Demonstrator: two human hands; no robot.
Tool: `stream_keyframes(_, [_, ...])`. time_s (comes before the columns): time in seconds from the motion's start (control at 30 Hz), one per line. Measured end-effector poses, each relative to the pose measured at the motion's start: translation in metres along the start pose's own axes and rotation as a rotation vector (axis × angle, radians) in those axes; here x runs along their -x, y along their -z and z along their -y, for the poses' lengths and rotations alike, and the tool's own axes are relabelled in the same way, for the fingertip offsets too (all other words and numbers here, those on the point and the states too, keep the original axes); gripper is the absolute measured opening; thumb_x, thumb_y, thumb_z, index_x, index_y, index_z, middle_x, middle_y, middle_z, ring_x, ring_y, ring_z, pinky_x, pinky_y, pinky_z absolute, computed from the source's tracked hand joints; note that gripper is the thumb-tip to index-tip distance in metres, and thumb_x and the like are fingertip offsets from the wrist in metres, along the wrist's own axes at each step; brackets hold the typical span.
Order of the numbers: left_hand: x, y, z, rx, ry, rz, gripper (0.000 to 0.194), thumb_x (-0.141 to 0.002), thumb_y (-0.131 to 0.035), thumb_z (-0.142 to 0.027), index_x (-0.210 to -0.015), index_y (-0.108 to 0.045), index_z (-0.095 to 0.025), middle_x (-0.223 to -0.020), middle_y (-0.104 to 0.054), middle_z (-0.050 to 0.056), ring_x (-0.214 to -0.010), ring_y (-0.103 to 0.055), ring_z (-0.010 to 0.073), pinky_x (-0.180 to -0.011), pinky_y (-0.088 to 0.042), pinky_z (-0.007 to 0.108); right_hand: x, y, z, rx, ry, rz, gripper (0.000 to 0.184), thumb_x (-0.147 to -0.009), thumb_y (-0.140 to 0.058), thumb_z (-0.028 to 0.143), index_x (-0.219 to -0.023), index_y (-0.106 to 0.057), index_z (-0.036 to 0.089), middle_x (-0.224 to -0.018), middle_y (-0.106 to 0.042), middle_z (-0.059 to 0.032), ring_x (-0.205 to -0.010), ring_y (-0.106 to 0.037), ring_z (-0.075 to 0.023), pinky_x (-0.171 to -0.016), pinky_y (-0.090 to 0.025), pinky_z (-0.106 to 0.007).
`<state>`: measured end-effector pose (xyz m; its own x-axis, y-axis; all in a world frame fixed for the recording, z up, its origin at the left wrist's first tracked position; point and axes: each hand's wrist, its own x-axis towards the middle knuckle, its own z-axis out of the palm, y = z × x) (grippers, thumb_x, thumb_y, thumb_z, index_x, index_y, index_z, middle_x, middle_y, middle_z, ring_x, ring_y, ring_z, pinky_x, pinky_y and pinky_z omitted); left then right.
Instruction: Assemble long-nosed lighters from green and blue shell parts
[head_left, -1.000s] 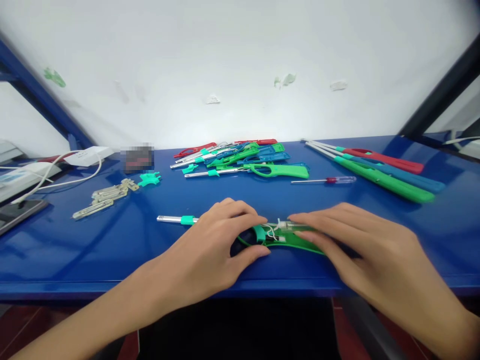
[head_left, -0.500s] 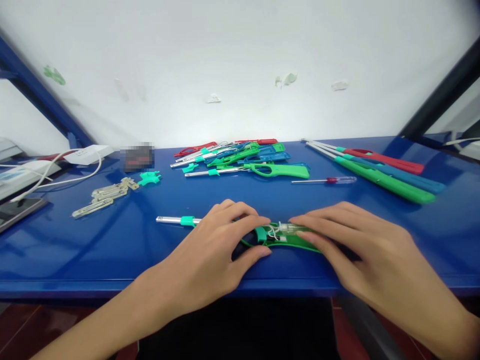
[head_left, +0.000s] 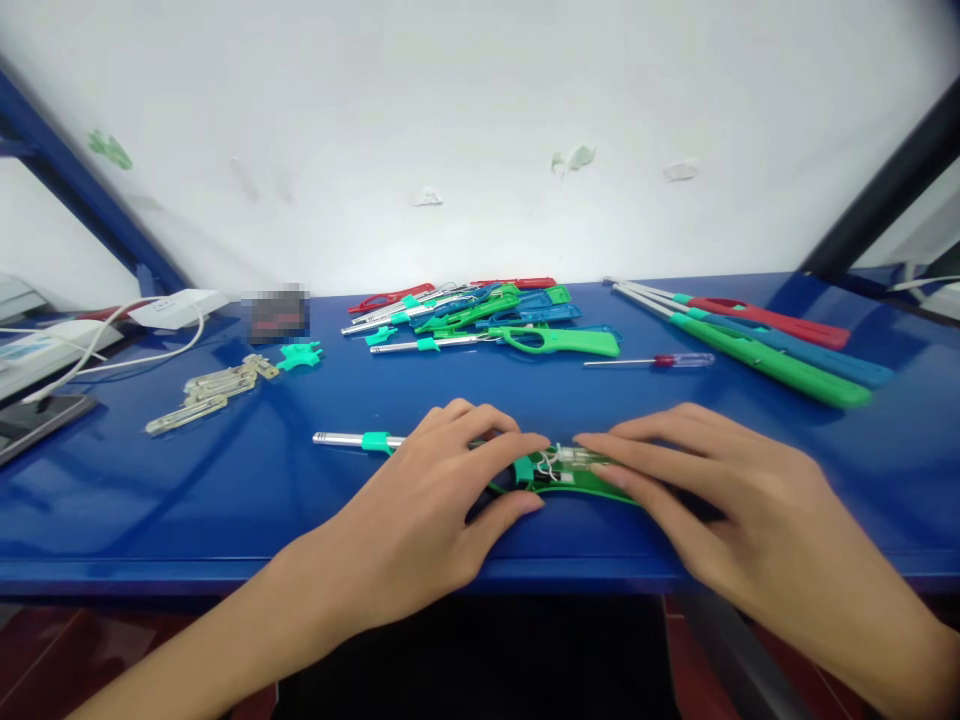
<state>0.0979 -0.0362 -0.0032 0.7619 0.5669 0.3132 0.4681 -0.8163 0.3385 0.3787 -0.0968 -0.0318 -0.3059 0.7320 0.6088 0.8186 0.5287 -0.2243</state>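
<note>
An opened green gas lighter (head_left: 596,486) lies along the front of the table, its silver barrel (head_left: 341,439) pointing left with a teal piece (head_left: 377,442) around it. My left hand (head_left: 439,490) arches over its middle, thumb and fingers closed about the casing near the teal trigger (head_left: 523,468). Thin white wires (head_left: 549,461) show between the hands. With fingertips pinched, my right hand (head_left: 697,475) grips a clear fuel tank (head_left: 577,456) lying in the green half-shell. The shell's right end is hidden under that hand.
Behind lie several opened lighters (head_left: 559,341) and a screwdriver (head_left: 667,361). Whole lighters (head_left: 780,365) rest at the right. Clear tanks (head_left: 219,384), teal pieces (head_left: 300,355), a phone (head_left: 46,424) and a white power strip with cables (head_left: 60,345) are on the left of the table (head_left: 225,510).
My left index finger has shifted slightly right, toward the wires and the clear tank. My right fingertips have barely moved along the tank; the lighter stays in place.
</note>
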Motion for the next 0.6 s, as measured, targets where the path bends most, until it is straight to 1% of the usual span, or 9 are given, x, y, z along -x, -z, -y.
stream_keyframes(0.1, [-0.001, 0.0, -0.001, -0.006, -0.004, 0.005, 0.031, -0.119, -0.066, -0.03, -0.148, -0.073, -0.022, -0.134, -0.077, 0.01, -0.126, -0.074, 0.0331, -0.119, -0.057, 0.059, 0.0, 0.0, 0.0, -0.008, -0.001, 0.009, 0.028, -0.12, -0.061, 0.034, -0.132, -0.086, 0.033, -0.121, -0.089, -0.0009, -0.106, -0.084, -0.025, -0.091, -0.069, -0.039])
stream_keyframes(0.2, [-0.001, 0.002, -0.002, 0.0, -0.005, 0.02, 0.031, -0.12, -0.065, -0.029, -0.148, -0.073, -0.022, -0.133, -0.076, 0.01, -0.126, -0.074, 0.0328, -0.12, -0.056, 0.06, -0.001, 0.0, 0.0, -0.018, -0.004, 0.01, 0.028, -0.119, -0.061, 0.037, -0.128, -0.088, 0.032, -0.119, -0.09, -0.0023, -0.105, -0.084, -0.0258, -0.093, -0.07, -0.041])
stream_keyframes(0.37, [-0.001, 0.002, -0.002, 0.02, -0.004, 0.045, 0.035, -0.121, -0.061, -0.029, -0.154, -0.071, -0.026, -0.135, -0.074, 0.01, -0.127, -0.073, 0.0323, -0.12, -0.056, 0.06, -0.006, 0.004, 0.0, -0.069, -0.03, 0.043, 0.03, -0.118, -0.063, 0.041, -0.121, -0.092, 0.032, -0.116, -0.09, -0.0044, -0.101, -0.086, -0.0279, -0.09, -0.073, -0.043])
stream_keyframes(0.5, [0.0, 0.002, -0.001, 0.017, -0.013, 0.049, 0.033, -0.122, -0.059, -0.03, -0.152, -0.072, -0.026, -0.135, -0.074, 0.01, -0.127, -0.073, 0.033, -0.119, -0.056, 0.061, -0.009, 0.007, -0.001, -0.128, -0.068, 0.057, 0.029, -0.116, -0.065, 0.046, -0.119, -0.093, 0.037, -0.116, -0.091, -0.0029, -0.101, -0.087, -0.0285, -0.089, -0.073, -0.042])
stream_keyframes(0.6, [-0.001, 0.003, -0.001, 0.013, -0.014, 0.051, 0.033, -0.122, -0.06, -0.029, -0.151, -0.073, -0.025, -0.135, -0.074, 0.011, -0.127, -0.073, 0.0329, -0.12, -0.056, 0.06, -0.012, 0.01, -0.002, -0.173, -0.1, 0.1, 0.028, -0.116, -0.066, 0.048, -0.118, -0.093, 0.04, -0.118, -0.091, -0.0008, -0.102, -0.088, -0.0275, -0.09, -0.073, -0.039])
